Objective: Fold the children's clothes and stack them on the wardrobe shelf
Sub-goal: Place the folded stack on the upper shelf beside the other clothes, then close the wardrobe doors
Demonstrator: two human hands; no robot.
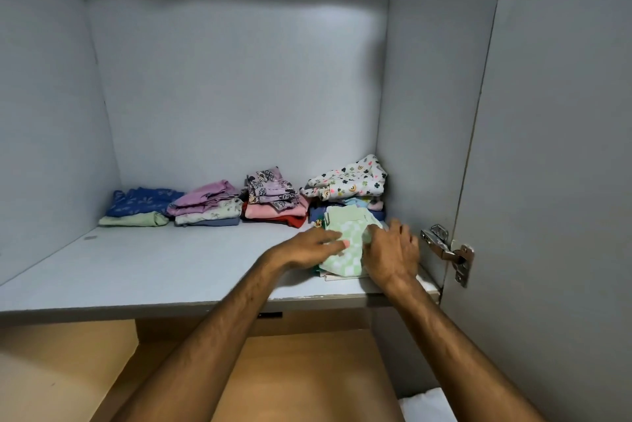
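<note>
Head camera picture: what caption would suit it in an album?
Both hands, left and right, press a green checked garment onto the wardrobe shelf.

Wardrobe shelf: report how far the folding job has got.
Done: four folded stacks sit along the back of the shelf, from the blue-topped stack to the clover-print stack. In hand: left hand and right hand press on the green checked garment. Remaining clothes aren't in view.
</note>
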